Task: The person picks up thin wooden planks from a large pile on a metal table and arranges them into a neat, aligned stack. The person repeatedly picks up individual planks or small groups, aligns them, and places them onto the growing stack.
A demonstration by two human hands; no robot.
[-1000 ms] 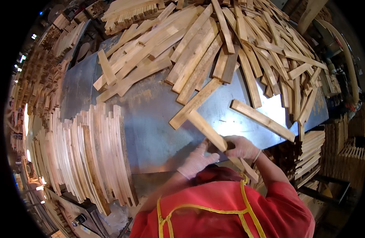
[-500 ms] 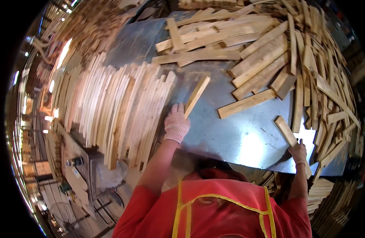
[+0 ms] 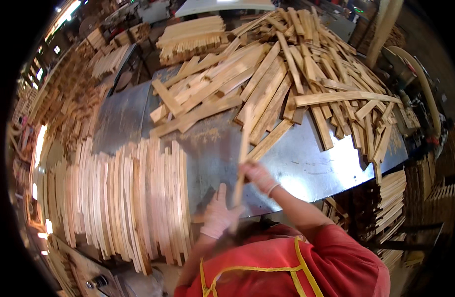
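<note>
In a pale work glove, my right hand (image 3: 258, 176) is closed round a narrow wooden strip (image 3: 243, 153). The strip is blurred by motion and points away from me over the metal table (image 3: 202, 153). Close to its near end is my left hand (image 3: 219, 216), also gloved, with fingers stretched out. Whether the left hand touches the strip is unclear. Just left of that hand, a row of wooden strips (image 3: 138, 198) lies side by side, their long sides pointing away from me.
A loose heap of wooden boards (image 3: 267, 94) covers the table's far and right parts. Behind it sits a neat stack of strips (image 3: 193, 37). More stacked wood (image 3: 392, 198) stands beyond the table's right near edge. A wooden post (image 3: 384, 34) rises at the far right.
My right hand has come from the table's right side to the middle, bringing a strip. My left hand has left the strip it was at, and its fingers now spread. The view has shifted.
</note>
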